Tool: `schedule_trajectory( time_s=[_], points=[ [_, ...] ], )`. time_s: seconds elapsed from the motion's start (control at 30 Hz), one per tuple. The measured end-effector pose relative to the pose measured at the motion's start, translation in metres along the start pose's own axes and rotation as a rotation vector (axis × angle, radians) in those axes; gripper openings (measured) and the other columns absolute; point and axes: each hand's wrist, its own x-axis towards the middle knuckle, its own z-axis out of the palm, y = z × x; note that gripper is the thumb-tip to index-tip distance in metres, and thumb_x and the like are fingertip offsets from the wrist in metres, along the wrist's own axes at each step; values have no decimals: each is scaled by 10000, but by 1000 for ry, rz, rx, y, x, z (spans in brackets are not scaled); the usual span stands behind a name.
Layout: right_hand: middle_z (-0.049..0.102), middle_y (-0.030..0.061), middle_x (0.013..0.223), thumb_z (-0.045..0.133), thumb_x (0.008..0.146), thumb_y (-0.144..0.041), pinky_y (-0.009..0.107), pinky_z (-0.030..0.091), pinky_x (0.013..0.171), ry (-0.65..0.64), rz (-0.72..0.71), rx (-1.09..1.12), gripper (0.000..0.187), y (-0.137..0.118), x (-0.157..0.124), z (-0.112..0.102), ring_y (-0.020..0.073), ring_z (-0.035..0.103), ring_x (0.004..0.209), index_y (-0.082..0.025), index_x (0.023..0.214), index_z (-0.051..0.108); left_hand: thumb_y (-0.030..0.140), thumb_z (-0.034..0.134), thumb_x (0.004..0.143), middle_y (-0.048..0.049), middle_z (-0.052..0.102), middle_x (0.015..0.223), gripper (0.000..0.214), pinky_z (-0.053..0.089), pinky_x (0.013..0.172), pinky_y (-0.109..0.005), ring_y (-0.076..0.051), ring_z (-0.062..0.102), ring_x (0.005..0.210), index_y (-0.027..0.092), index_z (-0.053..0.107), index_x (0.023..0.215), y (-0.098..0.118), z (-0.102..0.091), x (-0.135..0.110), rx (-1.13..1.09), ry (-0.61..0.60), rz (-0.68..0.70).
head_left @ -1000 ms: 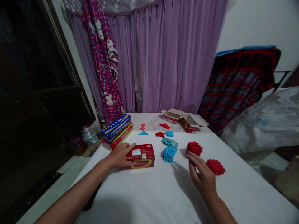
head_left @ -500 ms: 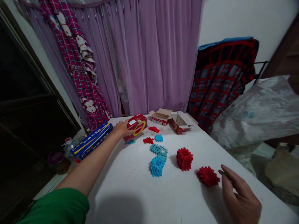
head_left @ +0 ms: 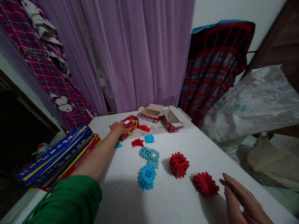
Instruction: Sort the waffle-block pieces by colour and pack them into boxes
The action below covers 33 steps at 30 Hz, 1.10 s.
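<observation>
At the far left of the table, my left hand (head_left: 118, 128) grips the near end of a closed red cardboard box (head_left: 129, 127); some fingers are hidden. My right hand (head_left: 245, 202), at the lower right, holds nothing, its fingers and thumb stretched out and apart. Just left of it is a red block (head_left: 205, 184) built from notched plastic pieces. A second red notched block (head_left: 178, 165) stands further left, then a blue one (head_left: 147, 177). Behind these lie joined teal pieces (head_left: 149, 154), a flat red piece (head_left: 137, 142) and a flat blue piece (head_left: 149, 138).
Two opened cardboard boxes, one low (head_left: 150, 116) and one tilted (head_left: 172, 123), stand at the table's back edge. A red piece (head_left: 144, 128) lies on clear plastic before them. Blue long boxes (head_left: 60, 152) lie left of my arm. A big plastic bag (head_left: 252, 96) stands right.
My view has turned down and to the right. My left hand stays on the red box, which looks lower and flatter on the table. My right hand remains beside the red block.
</observation>
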Motion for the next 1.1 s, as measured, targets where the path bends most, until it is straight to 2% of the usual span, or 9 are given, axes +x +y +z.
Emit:
schedule_trajectory(
  time_s=[0.1, 0.23, 0.37, 0.43, 0.53, 0.6, 0.8, 0.93, 1.1],
  points=[
    [706, 93, 1109, 599, 851, -375, 224, 498, 498, 21, -1, 5, 328, 10, 2, 1, 220, 668, 934, -176, 1092, 701, 665, 635, 672, -230, 533, 1333, 852, 380, 958, -527, -397, 499, 1213, 201, 456, 1365, 1, 6, -2, -3, 30, 31],
    [717, 91, 1073, 603, 831, -408, 217, 466, 459, 61, 73, -2, 368, 18, 5, 3, 208, 668, 860, -181, 1099, 712, 567, 637, 737, -232, 426, 1449, 771, 279, 1055, -585, -394, 393, 1319, 177, 461, 1378, -5, 8, -21, -16, 263, 242],
    [717, 102, 1080, 606, 808, -450, 232, 462, 483, 68, 166, 28, 428, 23, 5, 4, 221, 668, 870, -178, 1121, 708, 359, 587, 815, -152, 511, 1402, 542, 311, 1101, -480, -313, 440, 1305, 187, 541, 1326, -15, 26, -61, -212, 447, 567],
    [723, 110, 1060, 601, 794, -466, 258, 500, 554, 54, 219, 57, 456, 26, 7, 5, 245, 675, 907, -164, 1118, 707, 335, 523, 851, -117, 597, 1308, 445, 388, 1064, -432, -273, 516, 1238, 193, 592, 1267, -18, 45, -84, -399, 489, 601],
    [743, 114, 983, 583, 777, -488, 325, 543, 710, 37, 276, 97, 463, 33, 17, 8, 275, 688, 935, -147, 1056, 723, 368, 479, 873, -97, 670, 1183, 382, 475, 986, -402, -248, 606, 1113, 195, 648, 1169, -22, 77, -115, -658, 538, 533],
    [752, 107, 952, 578, 762, -499, 341, 546, 742, 12, 265, 90, 440, 39, 31, 12, 270, 701, 896, -161, 992, 739, 381, 467, 873, -85, 696, 1117, 366, 520, 917, -383, -233, 646, 1023, 205, 663, 1128, -24, 97, -129, -789, 518, 473],
    [764, 82, 898, 525, 751, -498, 321, 535, 608, -163, 27, -93, 410, 47, 98, 33, 193, 664, 611, -199, 894, 765, 466, 534, 767, -86, 716, 1028, 378, 562, 746, -340, -225, 678, 864, 216, 689, 1004, -32, 131, -135, -1172, 422, 213],
    [758, 56, 893, 475, 790, -393, 332, 516, 637, -301, -128, -324, 363, 28, 140, 70, 202, 668, 658, -222, 931, 764, 527, 600, 682, -82, 721, 972, 441, 555, 732, -341, -237, 674, 855, 222, 694, 986, -33, 136, -128, -1331, 363, 85],
    [717, 88, 1072, 425, 897, -329, 316, 494, 735, -529, -294, -550, 375, -21, 181, 133, 227, 674, 899, -215, 1088, 727, 548, 648, 641, -88, 723, 959, 492, 545, 765, -351, -239, 671, 853, 210, 706, 994, -35, 143, -125, -1377, 328, 44]
  ],
)
